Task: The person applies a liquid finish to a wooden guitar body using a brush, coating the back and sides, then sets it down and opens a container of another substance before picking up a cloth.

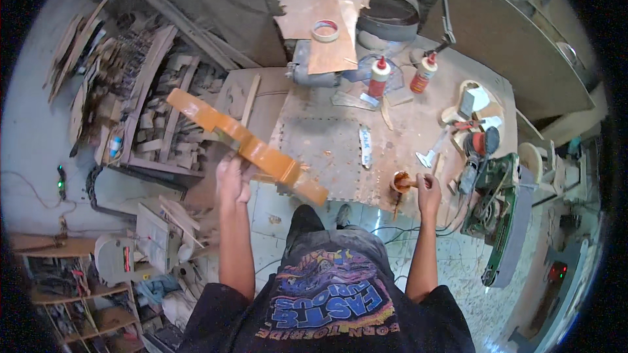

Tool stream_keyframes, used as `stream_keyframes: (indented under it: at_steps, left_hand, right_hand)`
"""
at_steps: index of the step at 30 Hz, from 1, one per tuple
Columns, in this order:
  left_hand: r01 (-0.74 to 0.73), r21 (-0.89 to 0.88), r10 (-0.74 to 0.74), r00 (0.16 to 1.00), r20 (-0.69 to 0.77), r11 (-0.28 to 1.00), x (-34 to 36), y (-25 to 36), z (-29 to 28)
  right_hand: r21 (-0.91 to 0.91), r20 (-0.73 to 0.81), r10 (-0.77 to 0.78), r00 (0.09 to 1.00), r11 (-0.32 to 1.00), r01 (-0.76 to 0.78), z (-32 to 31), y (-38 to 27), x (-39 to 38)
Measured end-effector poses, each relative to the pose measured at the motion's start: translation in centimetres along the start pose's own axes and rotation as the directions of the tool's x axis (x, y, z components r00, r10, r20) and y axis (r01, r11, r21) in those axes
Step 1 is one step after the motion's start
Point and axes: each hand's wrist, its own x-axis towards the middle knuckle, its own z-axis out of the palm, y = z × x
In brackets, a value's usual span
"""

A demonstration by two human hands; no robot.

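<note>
I stood in what was plainly a woodworking shop, and a crowded one. On the left, a rack [163,167] was crammed with wood scraps [157,108], and long boards [173,19] leaned near it. The workbench [314,132] was stained and scuffed; on it were two squeeze bottles [379,82], a roll of tape [324,31] on a brown sheet [333,55], a small cup [398,184] of orange-brown liquid and a power tool [483,141]. A jointed lamp [447,18] rose at the far side. To the right stood a green machine [500,206] with a wide grey belt, and cluttered shelves [59,246] filled the near left.
</note>
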Motion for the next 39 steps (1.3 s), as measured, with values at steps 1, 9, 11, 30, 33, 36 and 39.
stream_keyframes:
  at_steps: [1, 9, 11, 30, 33, 36, 39]
  left_hand:
    - [0.014, -0.032, -0.015, 1.000, -0.008, 0.999, 0.0, -0.3, 0.5]
    - [-0.007, -0.209, -0.044, 0.970, -0.240, 0.978, -0.4, -1.9, 1.0]
    - [-0.021, -0.270, -0.054, 0.962, -0.268, 0.963, -0.3, -1.9, 2.6]
    - [0.096, -0.602, -0.300, 0.921, -0.247, 0.793, 0.8, -6.1, 6.8]
    - [0.125, -0.586, -0.322, 0.915, -0.244, 0.800, -0.1, -6.6, 7.8]
    - [0.175, -0.607, -0.354, 0.916, -0.188, 0.775, -0.8, -7.0, 8.0]
    - [0.335, -0.685, -0.453, 0.891, 0.007, 0.647, -1.7, -7.8, 8.6]
  right_hand:
    - [-0.006, 0.006, 0.012, 1.000, 1.000, -0.012, -0.1, 0.2, 0.1]
    - [-0.440, -0.432, -0.536, 0.725, 0.827, 0.350, -0.4, -6.1, -3.0]
    - [-0.128, -0.379, -0.458, 0.804, 0.886, 0.445, 0.4, -8.4, -5.2]
    - [0.675, 0.402, 0.134, 0.906, 0.625, -0.392, 23.1, -20.9, -13.2]
    - [0.646, 0.369, 0.166, 0.915, 0.662, -0.381, 22.8, -20.2, -12.2]
    - [0.564, 0.208, 0.064, 0.976, 0.807, -0.173, 21.0, -20.5, -12.3]
    - [0.489, 0.055, -0.054, 0.997, 0.872, 0.020, 20.0, -17.6, -9.9]
